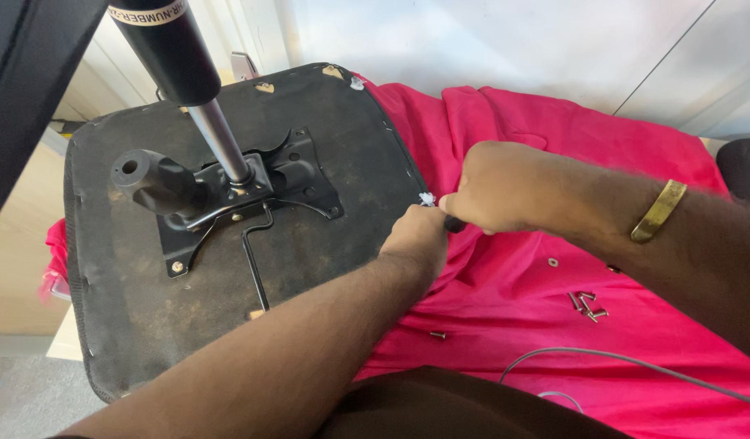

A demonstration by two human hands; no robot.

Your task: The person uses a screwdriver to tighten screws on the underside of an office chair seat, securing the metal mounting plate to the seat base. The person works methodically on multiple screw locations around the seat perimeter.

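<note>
The right hand (497, 187) is closed in a fist grip on a dark tool handle (454, 224), only the end of which shows below the knuckles. The left hand (416, 238) is curled shut beside it, pinching at the right edge of the upturned chair seat (188, 325), where a tuft of white stuffing (427, 198) pokes out; what the fingers hold is hidden. The seat lies underside up on a pink cloth (554, 130), with the black metal plate (253, 191) and gas cylinder (180, 65) standing up from its middle.

The two hands are touching, so a slip of the tool could drive it into the left fingers. Force at the edge may also tear the fabric further. The seat rests on soft cloth and could shift under a hard push. Loose screws (586, 303) and a washer (552, 262) lie scattered on the cloth near the right forearm; a sweep of the arm or a tug at the cloth could scatter them. A grey cable (635, 362) runs just below.
</note>
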